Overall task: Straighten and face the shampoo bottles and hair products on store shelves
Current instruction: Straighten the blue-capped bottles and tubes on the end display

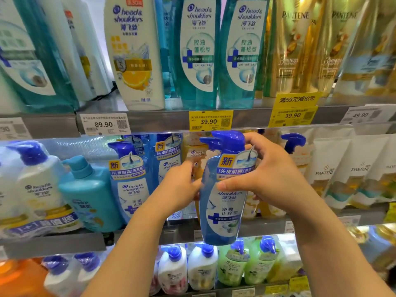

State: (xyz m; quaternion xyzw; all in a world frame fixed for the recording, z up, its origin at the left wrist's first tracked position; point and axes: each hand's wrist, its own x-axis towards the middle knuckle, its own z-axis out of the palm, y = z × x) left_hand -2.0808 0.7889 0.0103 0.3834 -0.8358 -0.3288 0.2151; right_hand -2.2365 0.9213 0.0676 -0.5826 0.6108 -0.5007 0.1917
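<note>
A blue pump shampoo bottle [225, 202] with a white-and-blue label hangs in front of the middle shelf, its label facing me and its base below the shelf edge [175, 232]. My right hand [270, 179] grips its upper right side, thumb across the label. My left hand [182, 185] touches its left edge, blurred, fingers curved beside it. A matching blue bottle [130, 179] stands on the shelf to the left.
The upper shelf carries white [135, 52] and teal [197, 52] bottles and gold pouches [304, 46]. White and teal pump bottles [90, 194] stand at middle left, white pouches [342, 172] at middle right. Small pump bottles [201, 266] fill the lower shelf. Price tags [210, 121] line the edges.
</note>
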